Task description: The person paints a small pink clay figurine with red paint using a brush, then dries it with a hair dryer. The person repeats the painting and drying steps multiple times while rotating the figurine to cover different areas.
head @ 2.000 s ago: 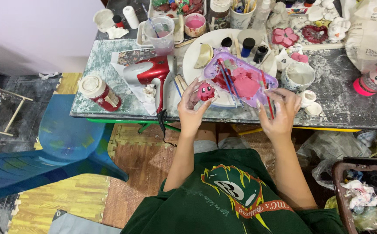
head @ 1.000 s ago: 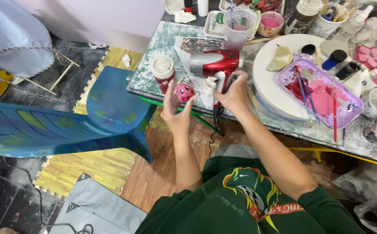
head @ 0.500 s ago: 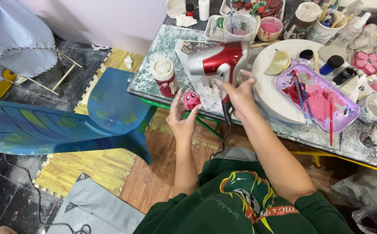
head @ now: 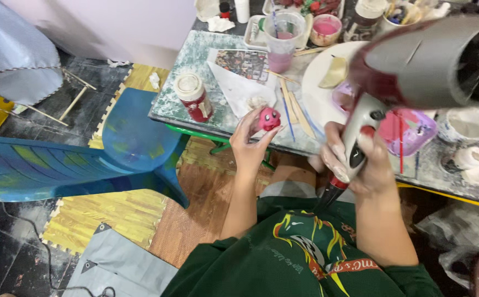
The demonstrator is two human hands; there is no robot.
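My left hand (head: 249,144) holds a small pink round clay figure (head: 268,118) in its fingertips, raised just off the near edge of the table (head: 169,105). My right hand (head: 355,164) grips the white handle of a red and grey hair dryer (head: 432,60). The dryer is lifted close to the camera, its wide barrel filling the upper right. Its dark cord end sticks down below my fist. The dryer partly hides a white round plate (head: 319,93) and a purple paint tray (head: 415,129) behind it.
A red jar with a white lid (head: 194,98) stands at the table's left front. Wooden sticks and a blue brush (head: 293,107) lie beside a white paper (head: 239,82). Cups and pots (head: 282,33) crowd the back. A blue chair (head: 113,148) stands left of the table.
My right hand has lifted the hair dryer off the table and swung it up toward the camera. My left hand has kept the pink figure, moving it slightly right.
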